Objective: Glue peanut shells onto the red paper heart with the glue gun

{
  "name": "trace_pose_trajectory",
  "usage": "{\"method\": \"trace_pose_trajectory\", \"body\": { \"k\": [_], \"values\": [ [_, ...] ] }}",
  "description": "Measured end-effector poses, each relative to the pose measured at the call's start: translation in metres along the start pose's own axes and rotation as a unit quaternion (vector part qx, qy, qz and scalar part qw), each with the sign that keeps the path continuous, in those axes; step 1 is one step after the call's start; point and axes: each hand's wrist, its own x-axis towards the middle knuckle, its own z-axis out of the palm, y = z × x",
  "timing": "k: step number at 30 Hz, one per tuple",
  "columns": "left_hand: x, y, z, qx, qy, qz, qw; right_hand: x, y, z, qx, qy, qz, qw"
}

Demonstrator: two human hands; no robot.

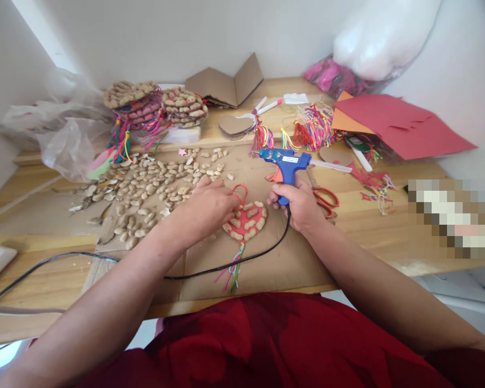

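Note:
A blue hot glue gun (pixel 285 160) with an orange trigger and a clear glue stick is gripped in my right hand (pixel 299 202), its nozzle toward the left. Below it, a red heart (pixel 249 214) lies on the cardboard, with peanuts stuck round its edge and in its middle. It has a red loop (pixel 241 193) at the top and a coloured tassel (pixel 235 269) at the bottom. My left hand (pixel 210 207) reaches over the heart's upper left edge with fingers closed together; the fingertips and anything between them are hidden.
Loose peanuts (pixel 153 180) are spread left of the heart. Stacked peanut-covered pieces (pixel 185 106) and cardboard hearts (pixel 235 126) stand behind. Orange-handled scissors (pixel 327 200) lie right of the right hand. The black cord (pixel 226 265) crosses the cardboard in front. Red sheets (pixel 408 124) lie back right.

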Motion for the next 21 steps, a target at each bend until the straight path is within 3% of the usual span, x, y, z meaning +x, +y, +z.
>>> {"method": "trace_pose_trajectory", "body": {
  "k": [13, 18, 21],
  "values": [
    [0.010, 0.000, -0.005, 0.030, -0.024, 0.032, 0.999, 0.001, 0.002, -0.001, -0.001, 0.001, -0.003, 1.000],
    [0.014, -0.002, -0.014, -0.012, -0.063, 0.036, 0.997, -0.001, -0.002, 0.001, 0.003, 0.007, -0.002, 1.000],
    [0.007, -0.005, -0.023, -0.097, -0.036, 0.013, 0.995, -0.003, -0.006, 0.001, 0.013, -0.005, -0.015, 1.000]
  ]
}}
